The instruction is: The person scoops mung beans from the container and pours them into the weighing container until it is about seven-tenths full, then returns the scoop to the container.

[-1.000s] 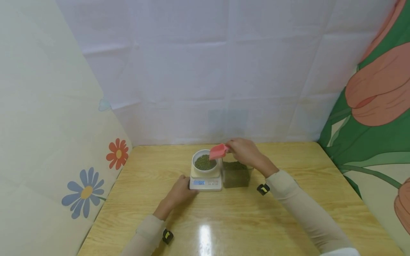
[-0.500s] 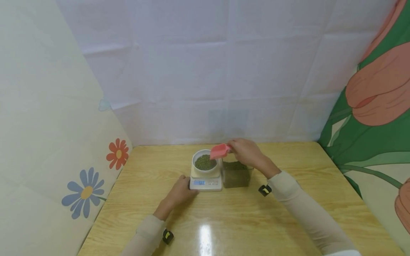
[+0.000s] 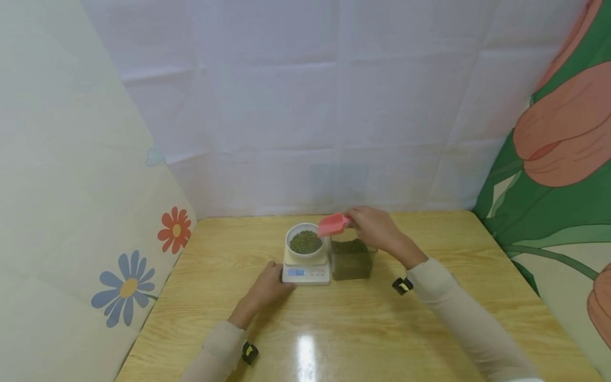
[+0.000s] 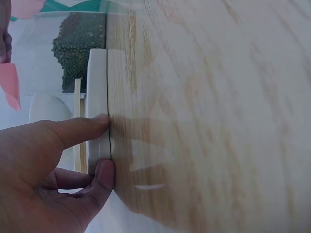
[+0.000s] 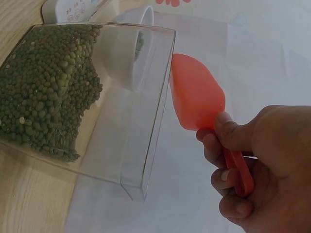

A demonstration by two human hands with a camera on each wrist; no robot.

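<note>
A white digital kitchen scale [image 3: 315, 277] with a lit display stands mid-table. On it sits a white bowl [image 3: 305, 255] holding small green beans [image 3: 305, 242], which look like mung beans. My left hand [image 3: 268, 286] holds the scale's near left corner, thumb and fingertips on its edge [image 4: 98, 102] in the left wrist view. My right hand [image 3: 374, 228] grips a pink-red scoop [image 3: 331, 225] by its handle, raised between the bowl and a clear box [image 3: 352, 269] of the same beans. In the right wrist view the scoop's blade [image 5: 197, 92] looks empty, its tip near the box's rim [image 5: 167, 73].
The clear box stands close against the scale's right side. A wood-grain table [image 3: 429, 318] lies beneath everything. Behind it hangs a white cloth [image 3: 286, 132], with flower-printed panels [image 3: 563, 212] at both sides.
My right hand has drawn the scoop a little to the right, off the bowl's right rim toward the box. The left hand stays on the scale, and the display's digits have changed.
</note>
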